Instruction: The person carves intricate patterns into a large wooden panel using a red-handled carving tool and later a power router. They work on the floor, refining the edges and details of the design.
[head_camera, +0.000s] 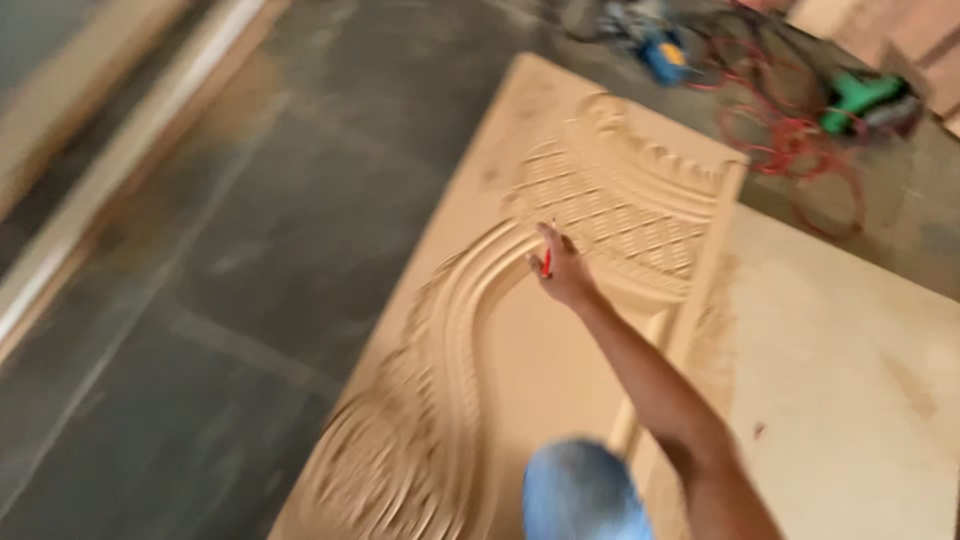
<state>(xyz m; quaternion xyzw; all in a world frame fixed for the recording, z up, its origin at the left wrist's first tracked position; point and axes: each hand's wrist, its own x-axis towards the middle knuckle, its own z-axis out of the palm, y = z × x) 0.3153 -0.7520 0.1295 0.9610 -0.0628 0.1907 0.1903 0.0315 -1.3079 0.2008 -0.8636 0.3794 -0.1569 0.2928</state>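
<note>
Head view, blurred throughout: my left hand is lying outside the frame, my blue sleeve (578, 492) is getting cut off at the bottom edge, and the power tools (860, 95) with their red cord (800, 150) on the dark floor (250, 220) are showing only as smeared blue and green shapes. My right hand (562, 270) is reaching forward on a straight arm, fingers closing around a small red tool (546, 262), too blurred and too hidden to identify, whose tip is resting on the carved wooden panel (620, 200). That panel is lying flat on a plain board (850, 380).
</note>
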